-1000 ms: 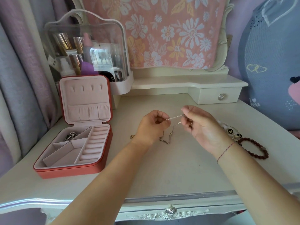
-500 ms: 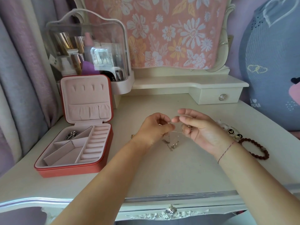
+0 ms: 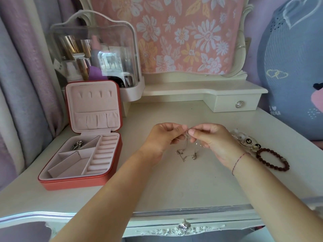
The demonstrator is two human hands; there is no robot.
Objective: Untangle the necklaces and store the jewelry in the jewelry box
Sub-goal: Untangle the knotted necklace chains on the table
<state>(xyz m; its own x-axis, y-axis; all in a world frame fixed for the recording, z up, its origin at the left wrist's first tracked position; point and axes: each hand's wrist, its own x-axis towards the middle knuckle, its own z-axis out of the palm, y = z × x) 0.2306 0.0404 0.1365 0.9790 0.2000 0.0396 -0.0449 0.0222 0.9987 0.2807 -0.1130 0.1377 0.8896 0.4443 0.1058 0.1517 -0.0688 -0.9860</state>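
A thin silver necklace chain (image 3: pixel 187 154) hangs in loops between my hands, its low end touching the white dressing table (image 3: pixel 192 186). My left hand (image 3: pixel 164 137) pinches the chain at its top with thumb and fingers. My right hand (image 3: pixel 209 138) pinches the same chain right beside it, fingertips almost meeting. The red jewelry box (image 3: pixel 82 177) stands open at the left, its pink lid upright; a silver piece (image 3: pixel 77 145) lies in its back left compartment.
A dark brown bead bracelet (image 3: pixel 272 159) and a pale ornament with black charms (image 3: pixel 246 142) lie right of my right wrist. A clear cosmetics case (image 3: pixel 94 55) stands behind the box. A small drawer unit (image 3: pixel 236 103) sits at the back right.
My hands have come together at the chain's top, where before they held it stretched apart. The hanging loops have dropped lower onto the table.
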